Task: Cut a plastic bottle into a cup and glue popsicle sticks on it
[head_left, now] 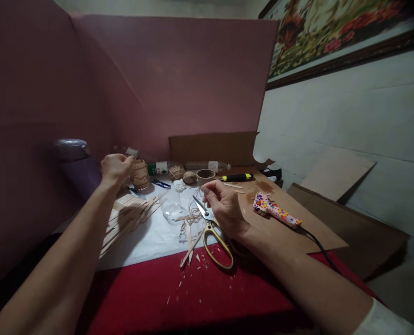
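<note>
Left hand point(116, 168): fingers curled narrow, touching the rim of the small tan stick-built cup point(139, 173) at the rear left of the white paper sheet point(151, 239); whether it clamps the cup cannot be told. A pile of flat wooden craft sticks point(128, 217) lies just below. Behind, a green-and-white labelled bottle point(158, 167) lies flat; its print is unreadable. Right hand point(224, 204): fingers bent, thumb near forefinger, hovering over the gold-handled scissors point(214, 235); contents of the pinch cannot be told. Beyond it lies a yellow-and-black utility knife point(237, 177). At the right, a flower-patterned glue gun point(276, 211) rests on brown cardboard point(308, 232).
</note>
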### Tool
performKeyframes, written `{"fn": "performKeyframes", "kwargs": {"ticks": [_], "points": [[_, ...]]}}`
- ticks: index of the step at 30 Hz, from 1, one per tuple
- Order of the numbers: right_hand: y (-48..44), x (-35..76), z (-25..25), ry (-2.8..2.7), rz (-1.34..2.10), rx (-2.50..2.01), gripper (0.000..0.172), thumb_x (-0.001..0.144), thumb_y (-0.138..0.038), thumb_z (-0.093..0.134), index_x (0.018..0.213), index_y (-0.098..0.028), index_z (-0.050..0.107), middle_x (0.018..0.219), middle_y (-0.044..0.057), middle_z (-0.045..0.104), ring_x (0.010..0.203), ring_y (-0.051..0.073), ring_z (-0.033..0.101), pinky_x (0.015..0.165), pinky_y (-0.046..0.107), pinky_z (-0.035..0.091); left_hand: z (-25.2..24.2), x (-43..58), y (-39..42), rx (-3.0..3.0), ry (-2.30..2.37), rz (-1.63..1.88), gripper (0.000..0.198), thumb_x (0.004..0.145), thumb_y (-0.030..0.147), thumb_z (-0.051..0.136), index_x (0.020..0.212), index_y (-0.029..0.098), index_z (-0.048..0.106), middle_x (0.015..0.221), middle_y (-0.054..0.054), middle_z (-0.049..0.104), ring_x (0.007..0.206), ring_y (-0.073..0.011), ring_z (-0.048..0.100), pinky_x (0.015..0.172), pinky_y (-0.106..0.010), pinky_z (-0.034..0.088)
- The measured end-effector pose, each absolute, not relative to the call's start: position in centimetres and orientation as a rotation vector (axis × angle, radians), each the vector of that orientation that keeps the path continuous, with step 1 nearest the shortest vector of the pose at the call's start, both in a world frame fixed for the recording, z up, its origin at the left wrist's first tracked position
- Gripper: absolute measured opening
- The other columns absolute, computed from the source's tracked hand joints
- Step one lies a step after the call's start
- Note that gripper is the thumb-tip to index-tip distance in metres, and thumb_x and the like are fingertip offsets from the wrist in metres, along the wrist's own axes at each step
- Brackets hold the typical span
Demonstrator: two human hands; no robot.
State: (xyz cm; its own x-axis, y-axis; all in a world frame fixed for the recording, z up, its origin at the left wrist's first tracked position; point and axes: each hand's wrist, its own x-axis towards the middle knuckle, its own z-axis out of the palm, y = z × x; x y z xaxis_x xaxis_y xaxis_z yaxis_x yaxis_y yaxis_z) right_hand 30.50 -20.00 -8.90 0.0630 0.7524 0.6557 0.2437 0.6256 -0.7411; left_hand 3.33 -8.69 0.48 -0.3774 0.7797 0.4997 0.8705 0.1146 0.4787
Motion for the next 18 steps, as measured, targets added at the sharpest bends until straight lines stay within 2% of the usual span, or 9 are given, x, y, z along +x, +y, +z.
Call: {"fn": "performKeyframes", "kwargs": {"ticks": [4,7,11,14,16,18], "points": [[-19.7,30.7,-9.3,-1.498,0.441,-0.913,0.022,0.095,-0.041,0.051,0.083,-0.023,0.055,0.055,-0.006,0.05,0.05,0.012,0.048,0.052,0.024,0.036,-0.7,2.8,-9.0,-1.782,-2.211,-1.014,0.024,0.079,0.03,0.055,0.078,0.012,0.071,0.078,-0.009,0.071,0.074,-0.0213,0.061,0.063,-0.029,0.037],[-19.6,30.9,-9.5,-1.496,0.391,-0.923,0.029,0.097,-0.046,0.046,0.08,-0.024,0.054,0.054,-0.006,0.046,0.049,0.013,0.044,0.05,0.024,0.033,-2.0,2.9,-9.1,-1.897,-2.186,-0.961,0.021,0.078,0.032,0.057,0.067,0.017,0.067,0.069,-0.006,0.068,0.069,-0.0213,0.061,0.06,-0.028,0.037],[-19.7,31.0,-9.4,-1.527,0.341,-0.956,0.039,0.097,-0.051,0.045,0.07,-0.024,0.053,0.053,-0.005,0.043,0.049,0.013,0.042,0.052,0.024,0.032,-4.0,3.9,-9.7,-2.117,-2.176,-1.076,0.01,0.069,0.029,0.063,0.07,0.02,0.065,0.066,-0.004,0.067,0.065,-0.0212,0.062,0.058,-0.028,0.04],[-19.8,31.0,-9.2,-1.547,0.279,-0.981,0.04,0.095,-0.048,0.049,0.065,-0.023,0.052,0.053,-0.004,0.045,0.051,0.013,0.044,0.054,0.025,0.032,-5.7,4.7,-10.8,-2.23,-2.086,-1.374,0.02,0.068,0.032,0.061,0.082,0.019,0.066,0.071,-0.003,0.067,0.064,-0.0198,0.062,0.061,-0.028,0.044],[-19.9,31.0,-9.2,-1.559,0.267,-0.978,0.033,0.093,-0.043,0.053,0.066,-0.022,0.053,0.054,-0.004,0.047,0.051,0.013,0.044,0.054,0.026,0.032,-6.7,5.2,-11.7,-2.26,-2.003,-1.582,0.031,0.072,0.044,0.06,0.085,0.017,0.066,0.071,-0.004,0.066,0.068,-0.0209,0.063,0.066,-0.03,0.048],[-19.9,30.9,-9.3,-1.576,0.292,-0.961,0.025,0.09,-0.038,0.058,0.071,-0.022,0.054,0.056,-0.004,0.05,0.052,0.012,0.045,0.054,0.025,0.033,-7.2,5.8,-12.8,-2.364,-1.901,-1.76,0.047,0.072,0.058,0.062,0.09,0.014,0.066,0.081,-0.008,0.07,0.081,-0.0235,0.066,0.075,-0.033,0.05]]}}
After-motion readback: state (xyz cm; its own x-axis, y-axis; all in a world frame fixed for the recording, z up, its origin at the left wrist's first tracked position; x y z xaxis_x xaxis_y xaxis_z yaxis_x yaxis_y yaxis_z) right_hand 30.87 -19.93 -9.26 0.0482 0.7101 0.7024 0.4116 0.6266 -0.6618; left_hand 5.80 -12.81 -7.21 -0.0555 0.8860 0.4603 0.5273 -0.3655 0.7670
